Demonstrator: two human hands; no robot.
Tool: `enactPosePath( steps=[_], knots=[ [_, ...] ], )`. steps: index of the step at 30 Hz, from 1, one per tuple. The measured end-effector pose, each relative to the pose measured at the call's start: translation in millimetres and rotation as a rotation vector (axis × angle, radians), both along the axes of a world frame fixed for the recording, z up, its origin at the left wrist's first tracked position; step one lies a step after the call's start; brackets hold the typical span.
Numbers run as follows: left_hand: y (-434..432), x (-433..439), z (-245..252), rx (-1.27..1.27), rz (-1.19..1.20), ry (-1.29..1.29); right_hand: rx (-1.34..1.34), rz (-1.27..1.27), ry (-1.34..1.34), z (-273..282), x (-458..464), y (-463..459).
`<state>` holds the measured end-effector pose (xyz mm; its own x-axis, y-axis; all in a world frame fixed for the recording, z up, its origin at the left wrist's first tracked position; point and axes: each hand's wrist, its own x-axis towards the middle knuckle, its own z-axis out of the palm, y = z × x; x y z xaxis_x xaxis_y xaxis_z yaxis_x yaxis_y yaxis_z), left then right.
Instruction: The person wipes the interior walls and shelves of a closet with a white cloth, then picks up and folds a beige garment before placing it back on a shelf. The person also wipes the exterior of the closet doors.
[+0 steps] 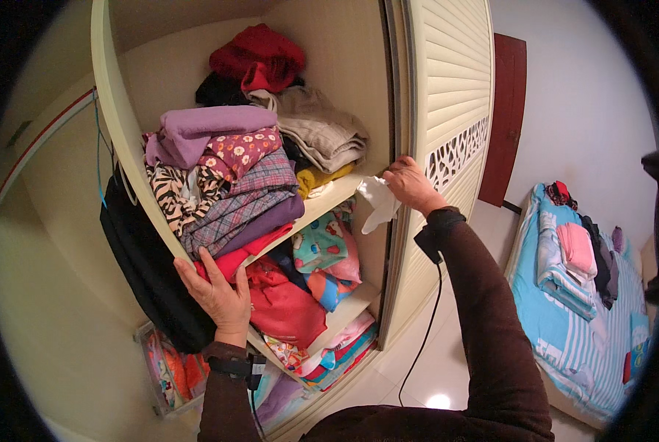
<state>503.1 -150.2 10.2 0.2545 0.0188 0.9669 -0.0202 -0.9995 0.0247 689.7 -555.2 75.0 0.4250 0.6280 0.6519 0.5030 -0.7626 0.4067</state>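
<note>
My left hand (219, 298) rests with spread fingers against the front edge of the wardrobe's upright panel (136, 160), beside a red folded garment (246, 251). My right hand (414, 185) is closed on a white cloth or tissue (379, 200) at the edge of the sliding louvred door (456, 77). On the upper shelf sits a stack with a lilac garment (213, 119) on top, then floral, animal-print and plaid (252, 190) cloth. Behind it lie a beige folded garment (321, 127), a mustard cloth (324, 178) and a bunched red garment (257, 55).
Lower shelves hold a red bundle (285, 309), a teal patterned cloth (321, 243) and folded striped fabrics (346, 359). Black clothing (153, 265) hangs at left above a basket (175, 370). A bed (572, 331) with folded bedding stands at right, near a dark red door (503, 121).
</note>
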Motion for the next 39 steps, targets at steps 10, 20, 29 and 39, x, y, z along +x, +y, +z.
enactPosePath(
  steps=[10,20,29,39],
  knots=[
    [-3.6,-17.2,12.7,0.032,0.094,0.06,-0.085,0.07,-0.031,8.4,-2.3,-9.3],
    [-33.4,-8.7,35.3,0.19,0.086,0.044,-0.077,0.116,-0.075,8.6,12.4,-23.9],
    [-50.5,20.4,70.6,0.231,0.283,0.296,-0.002,0.268,-0.026,6.9,15.6,-31.6],
    [-40.8,43.7,64.0,0.151,0.427,0.381,0.048,0.401,0.04,-2.4,24.8,-41.2]
  ],
)
